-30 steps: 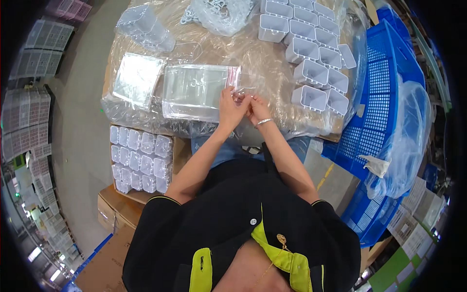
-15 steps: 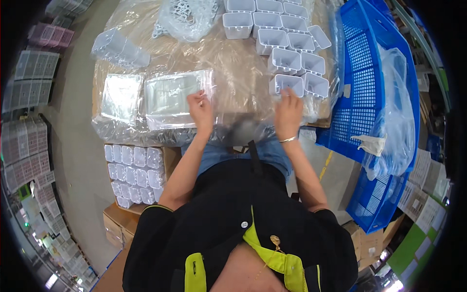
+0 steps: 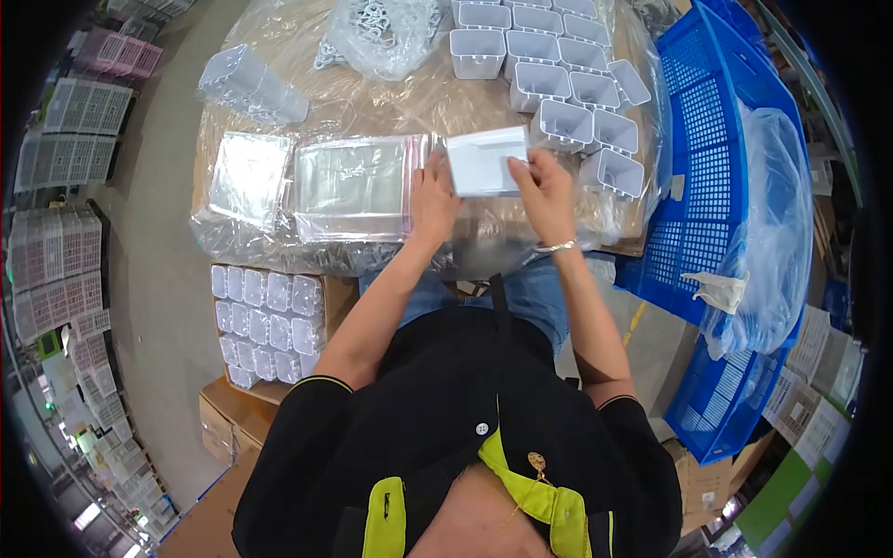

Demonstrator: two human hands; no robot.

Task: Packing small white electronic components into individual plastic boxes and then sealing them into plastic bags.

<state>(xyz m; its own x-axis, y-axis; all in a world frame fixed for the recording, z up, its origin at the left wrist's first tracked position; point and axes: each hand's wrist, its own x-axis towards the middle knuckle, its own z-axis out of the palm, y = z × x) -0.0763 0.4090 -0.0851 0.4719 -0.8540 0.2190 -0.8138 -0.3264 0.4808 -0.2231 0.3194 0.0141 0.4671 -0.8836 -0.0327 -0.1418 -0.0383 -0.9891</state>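
A light grey-white plastic bin [image 3: 488, 166] is tipped on its side above the wrapped work surface. My right hand [image 3: 547, 191] grips its right end, thumb on the near face. Against the bin's left edge are the curled fingers of my left hand [image 3: 435, 200]; their tips are partly hidden. Just left of that hand lies a stack of clear plastic bags [image 3: 352, 181] with a pinkish edge strip. Farther left is another shiny stack of clear bags [image 3: 248, 177]. Rows of similar open bins [image 3: 564, 123] stand at the far right, one bin [image 3: 612, 172] nearest to my right hand.
Nested bins [image 3: 249, 84] lie at the far left beside a bag of grey plastic parts [image 3: 383, 37]. Blue perforated crates [image 3: 693, 200] holding plastic film flank the right side. A carton of wrapped bins [image 3: 270, 325] stands below the surface's left front edge.
My right hand has taken the nearest left bin out of the rows and brought it left. My left hand has moved right from the bag stack to meet it.
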